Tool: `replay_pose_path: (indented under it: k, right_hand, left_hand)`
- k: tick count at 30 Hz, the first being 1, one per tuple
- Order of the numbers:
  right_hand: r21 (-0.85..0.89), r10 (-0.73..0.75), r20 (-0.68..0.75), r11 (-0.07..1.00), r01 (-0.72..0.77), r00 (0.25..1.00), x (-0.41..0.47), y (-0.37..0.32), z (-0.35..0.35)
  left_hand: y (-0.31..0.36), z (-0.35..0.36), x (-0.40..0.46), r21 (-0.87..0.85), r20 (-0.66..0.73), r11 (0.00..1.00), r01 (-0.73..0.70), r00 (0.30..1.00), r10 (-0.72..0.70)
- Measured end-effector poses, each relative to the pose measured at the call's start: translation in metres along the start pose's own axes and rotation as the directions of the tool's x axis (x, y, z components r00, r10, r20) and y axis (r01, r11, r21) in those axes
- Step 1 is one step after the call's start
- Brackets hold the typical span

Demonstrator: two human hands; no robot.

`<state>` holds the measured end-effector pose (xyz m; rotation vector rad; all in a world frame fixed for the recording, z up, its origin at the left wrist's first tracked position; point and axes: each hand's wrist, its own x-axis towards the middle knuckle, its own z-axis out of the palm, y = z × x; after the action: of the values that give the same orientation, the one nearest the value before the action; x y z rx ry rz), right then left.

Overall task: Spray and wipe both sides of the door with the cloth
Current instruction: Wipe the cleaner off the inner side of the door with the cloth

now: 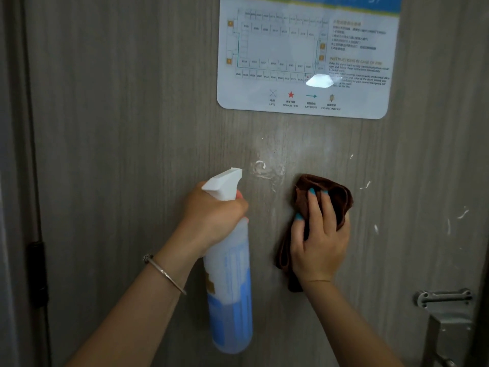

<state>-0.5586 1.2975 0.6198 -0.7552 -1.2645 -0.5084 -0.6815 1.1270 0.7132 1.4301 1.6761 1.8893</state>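
Note:
A grey wood-grain door [127, 128] fills the view. My left hand [211, 215] grips the neck of a clear spray bottle [230, 287] with a white trigger head and blue liquid, its nozzle aimed at the door. White foam streaks [264, 170] sit on the door just past the nozzle. My right hand [320, 234] presses a folded brown cloth [336, 197] flat against the door, to the right of the foam.
A laminated evacuation plan [307, 56] is stuck to the door's upper right. A metal latch [444, 298] and lock plate [447, 337] sit at the lower right. A dark hinge [37, 271] and the door frame run down the left. Small white flecks [461, 214] dot the right side.

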Motion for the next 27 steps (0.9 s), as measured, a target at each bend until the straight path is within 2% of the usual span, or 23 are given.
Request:
replay_pose_path:
  k: [3, 5, 7, 9, 11, 13, 15, 18, 22, 24, 27]
  right_hand:
    - [-0.05, 0.047, -0.017, 0.998, -0.048, 0.999, 0.003, -0.007, 0.004]
    - [-0.074, 0.004, 0.003, 0.997, -0.003, 1.0, 0.006, -0.016, 0.005]
    - [-0.053, -0.159, 0.056, 0.985, 0.162, 0.986, 0.009, -0.029, 0.004]
    - [-0.038, -0.36, 0.09, 0.931, 0.364, 0.929, 0.021, -0.045, 0.005]
    - [-0.049, -0.465, 0.085, 0.882, 0.469, 0.881, 0.045, -0.059, 0.011]
    - [-0.07, -0.43, 0.067, 0.898, 0.435, 0.9, 0.073, -0.069, 0.018]
    - [-0.082, -0.326, 0.048, 0.941, 0.329, 0.944, 0.087, -0.075, 0.024]
    - [-0.067, -0.214, 0.021, 0.974, 0.215, 0.977, 0.057, -0.078, 0.023]
    - [-0.08, -0.237, 0.079, 0.967, 0.243, 0.968, 0.0, -0.068, 0.01]
    - [-0.109, -0.258, 0.072, 0.958, 0.265, 0.963, 0.011, -0.066, 0.01]
    - [-0.127, -0.191, 0.043, 0.973, 0.195, 0.981, 0.047, -0.075, 0.015]
  left_hand:
    - [-0.002, -0.017, 0.0, 0.019, 0.004, 1.0, -0.007, 1.0, 0.006]
    - [-0.006, -0.03, 0.002, 0.017, -0.012, 1.0, -0.004, 1.0, 0.005]
    - [-0.007, -0.042, 0.004, 0.019, -0.016, 1.0, -0.004, 1.0, 0.004]
    - [-0.006, -0.052, 0.006, 0.022, -0.015, 1.0, -0.015, 1.0, 0.015]
    - [-0.004, -0.062, 0.01, 0.003, -0.02, 1.0, -0.015, 1.0, 0.015]
    - [-0.003, -0.073, 0.014, -0.008, -0.033, 1.0, -0.01, 0.999, 0.01]
    - [-0.007, -0.086, 0.018, 0.003, -0.047, 1.0, -0.009, 0.999, 0.009]
    - [-0.014, -0.102, 0.02, 0.038, -0.074, 0.999, -0.014, 0.997, 0.017]
    - [-0.021, -0.108, 0.022, 0.15, -0.128, 0.988, -0.036, 0.99, 0.055]
    - [-0.026, -0.108, 0.027, 0.198, -0.179, 0.979, -0.057, 0.979, 0.093]
    - [-0.03, -0.101, 0.031, 0.218, -0.228, 0.973, -0.071, 0.966, 0.121]
